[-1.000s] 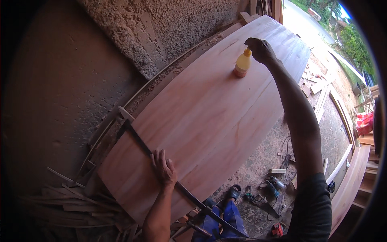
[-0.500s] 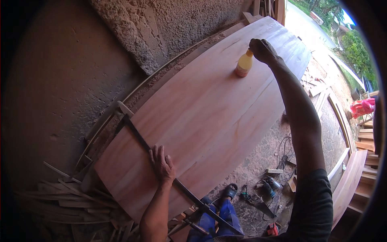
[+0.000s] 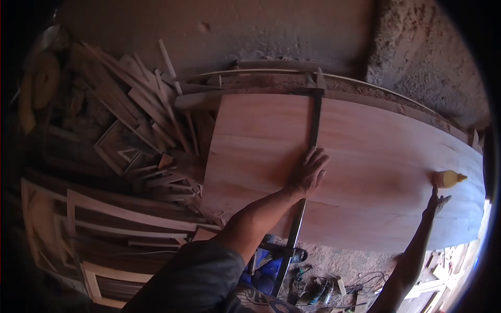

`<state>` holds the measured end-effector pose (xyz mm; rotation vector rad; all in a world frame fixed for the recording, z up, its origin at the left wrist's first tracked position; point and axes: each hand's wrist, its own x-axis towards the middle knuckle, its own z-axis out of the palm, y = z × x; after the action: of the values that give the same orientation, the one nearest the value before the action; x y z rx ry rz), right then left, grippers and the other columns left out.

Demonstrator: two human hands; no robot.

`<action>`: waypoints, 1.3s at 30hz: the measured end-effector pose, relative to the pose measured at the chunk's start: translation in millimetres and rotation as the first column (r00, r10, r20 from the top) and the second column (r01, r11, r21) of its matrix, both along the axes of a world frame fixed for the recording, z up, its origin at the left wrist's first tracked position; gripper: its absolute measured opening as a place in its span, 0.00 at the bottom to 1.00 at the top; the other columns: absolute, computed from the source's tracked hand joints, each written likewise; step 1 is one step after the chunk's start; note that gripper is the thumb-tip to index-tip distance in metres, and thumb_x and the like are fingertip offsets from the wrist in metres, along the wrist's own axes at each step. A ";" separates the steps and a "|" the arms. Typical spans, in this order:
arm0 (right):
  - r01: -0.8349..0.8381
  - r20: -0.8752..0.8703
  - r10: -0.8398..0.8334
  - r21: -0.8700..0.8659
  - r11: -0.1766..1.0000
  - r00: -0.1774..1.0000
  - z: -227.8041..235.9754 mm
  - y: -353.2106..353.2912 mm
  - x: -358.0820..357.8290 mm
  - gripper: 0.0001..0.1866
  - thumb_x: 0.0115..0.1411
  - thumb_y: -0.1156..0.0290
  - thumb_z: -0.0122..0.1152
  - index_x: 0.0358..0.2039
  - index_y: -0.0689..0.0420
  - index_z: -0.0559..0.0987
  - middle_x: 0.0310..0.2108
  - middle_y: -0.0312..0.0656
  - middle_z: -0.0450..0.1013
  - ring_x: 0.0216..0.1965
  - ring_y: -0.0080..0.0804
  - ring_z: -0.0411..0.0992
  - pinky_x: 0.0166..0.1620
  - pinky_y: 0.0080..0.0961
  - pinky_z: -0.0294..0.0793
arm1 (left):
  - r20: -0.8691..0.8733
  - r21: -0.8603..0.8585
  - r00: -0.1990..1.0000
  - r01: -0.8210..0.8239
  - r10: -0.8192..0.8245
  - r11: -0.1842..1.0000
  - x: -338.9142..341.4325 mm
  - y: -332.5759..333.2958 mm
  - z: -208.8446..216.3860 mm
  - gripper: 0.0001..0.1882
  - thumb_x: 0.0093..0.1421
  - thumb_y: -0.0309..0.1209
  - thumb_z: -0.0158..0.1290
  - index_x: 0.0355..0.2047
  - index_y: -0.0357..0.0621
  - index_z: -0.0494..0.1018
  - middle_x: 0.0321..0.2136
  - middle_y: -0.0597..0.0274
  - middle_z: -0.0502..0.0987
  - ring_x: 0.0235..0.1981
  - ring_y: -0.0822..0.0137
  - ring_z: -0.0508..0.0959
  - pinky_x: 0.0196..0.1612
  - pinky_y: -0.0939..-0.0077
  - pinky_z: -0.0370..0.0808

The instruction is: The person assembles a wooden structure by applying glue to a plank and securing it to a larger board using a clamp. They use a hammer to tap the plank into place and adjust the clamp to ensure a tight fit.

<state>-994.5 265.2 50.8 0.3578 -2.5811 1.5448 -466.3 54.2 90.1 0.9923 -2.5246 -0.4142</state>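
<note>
Bottle [image 3: 449,179], yellow with a narrow cap, appears to stand upright on the wooden board [image 3: 365,208], close to the board's right end and about midway between its two long edges. The right hand [image 3: 437,202] is just beside it, on the side toward the board's near long edge. Its fingers are partly spread and not wrapped round the bottle; I cannot tell whether a fingertip touches it.

The left hand [image 3: 311,173] rests on the dark bar of a clamp [image 3: 315,128], fingers extended and slightly apart, not curled round the bar. The clamp lies across the board nearer the left end, from the long edge by the wall [image 3: 282,31] to beyond the near long edge.

Past the left end is a heap of wood scraps [image 3: 122,104], with pale wooden frames [image 3: 117,272] nearer the person. Below the near edge, tools [image 3: 319,289] and cords lie on the dusty floor [image 3: 347,256].
</note>
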 end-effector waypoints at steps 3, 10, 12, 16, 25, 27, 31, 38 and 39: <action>-0.053 -0.052 0.066 0.213 0.976 0.996 -20.6 8.1 69.5 0.56 0.56 0.49 0.71 0.73 0.56 0.47 0.69 0.59 0.55 0.65 0.56 0.63 0.64 0.46 0.65 | 0.002 -0.039 1.000 -0.008 0.008 0.999 4.6 0.8 -15.4 0.24 0.65 0.35 0.49 0.61 0.43 0.66 0.65 0.51 0.61 0.71 0.48 0.52 0.72 0.54 0.52; -0.396 -0.271 0.547 0.455 0.798 0.792 -14.0 42.8 344.9 0.31 0.66 0.59 0.61 0.65 0.60 0.68 0.61 0.56 0.67 0.62 0.53 0.65 0.63 0.47 0.66 | 0.014 0.006 0.999 -0.045 0.045 0.999 8.9 6.5 -14.8 0.26 0.64 0.37 0.51 0.61 0.43 0.66 0.66 0.52 0.61 0.71 0.48 0.52 0.72 0.53 0.51; -0.385 -0.130 0.548 0.581 0.717 0.826 16.4 48.8 423.0 0.28 0.68 0.58 0.56 0.65 0.55 0.68 0.61 0.58 0.66 0.60 0.56 0.66 0.60 0.55 0.67 | 0.000 0.029 0.999 -0.046 0.046 0.999 10.3 8.6 -15.3 0.27 0.65 0.39 0.50 0.62 0.44 0.66 0.66 0.53 0.60 0.71 0.48 0.51 0.72 0.51 0.51; -0.378 0.131 0.380 0.605 0.701 0.916 29.2 73.3 494.8 0.28 0.67 0.60 0.57 0.64 0.56 0.68 0.62 0.61 0.63 0.64 0.58 0.62 0.63 0.51 0.64 | -0.005 -0.027 0.997 -0.073 0.073 0.997 7.7 7.5 -35.2 0.27 0.65 0.41 0.49 0.62 0.46 0.66 0.66 0.54 0.60 0.71 0.49 0.50 0.71 0.50 0.51; -0.511 0.200 0.563 0.717 0.474 0.802 14.6 83.3 503.6 0.34 0.71 0.56 0.47 0.64 0.74 0.59 0.68 0.69 0.49 0.69 0.60 0.52 0.64 0.46 0.64 | -0.352 0.605 0.872 -0.065 0.340 0.794 41.6 26.8 5.1 0.23 0.67 0.36 0.49 0.61 0.43 0.67 0.63 0.50 0.66 0.67 0.50 0.62 0.67 0.55 0.60; -0.495 0.211 0.570 0.769 0.405 0.794 17.3 84.5 497.4 0.38 0.71 0.54 0.46 0.65 0.76 0.55 0.68 0.69 0.48 0.69 0.59 0.53 0.61 0.46 0.68 | -0.483 0.477 0.822 -0.043 0.303 0.878 72.8 65.7 28.7 0.23 0.66 0.30 0.51 0.61 0.41 0.67 0.54 0.47 0.74 0.57 0.50 0.73 0.59 0.57 0.70; -0.537 0.257 0.566 0.738 0.408 0.783 28.3 81.6 504.5 0.35 0.71 0.53 0.45 0.65 0.72 0.57 0.68 0.69 0.47 0.64 0.64 0.60 0.57 0.49 0.72 | -0.545 0.372 0.831 0.124 0.109 0.920 187.9 151.7 67.9 0.20 0.65 0.26 0.53 0.57 0.40 0.71 0.46 0.48 0.79 0.48 0.50 0.79 0.50 0.57 0.76; -0.664 0.294 0.663 0.624 0.412 0.688 11.0 93.4 492.4 0.39 0.69 0.56 0.48 0.66 0.77 0.51 0.69 0.74 0.42 0.74 0.63 0.36 0.73 0.46 0.43 | 0.177 0.741 0.973 -0.033 -0.148 0.670 408.8 280.6 46.5 0.16 0.66 0.34 0.49 0.51 0.43 0.76 0.41 0.49 0.81 0.47 0.49 0.79 0.51 0.60 0.75; -0.659 0.275 0.679 0.634 0.404 0.681 7.9 94.8 491.0 0.40 0.69 0.57 0.48 0.67 0.77 0.50 0.69 0.74 0.42 0.74 0.62 0.35 0.73 0.46 0.42 | 0.320 0.743 0.939 -0.165 -0.129 0.648 432.6 293.3 54.7 0.16 0.66 0.36 0.49 0.50 0.43 0.76 0.42 0.49 0.81 0.48 0.48 0.79 0.52 0.60 0.74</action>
<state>-503.5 360.0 58.7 1.6711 -3.0646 0.4685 -33.7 347.4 144.8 1.4867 -2.6486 -1.5287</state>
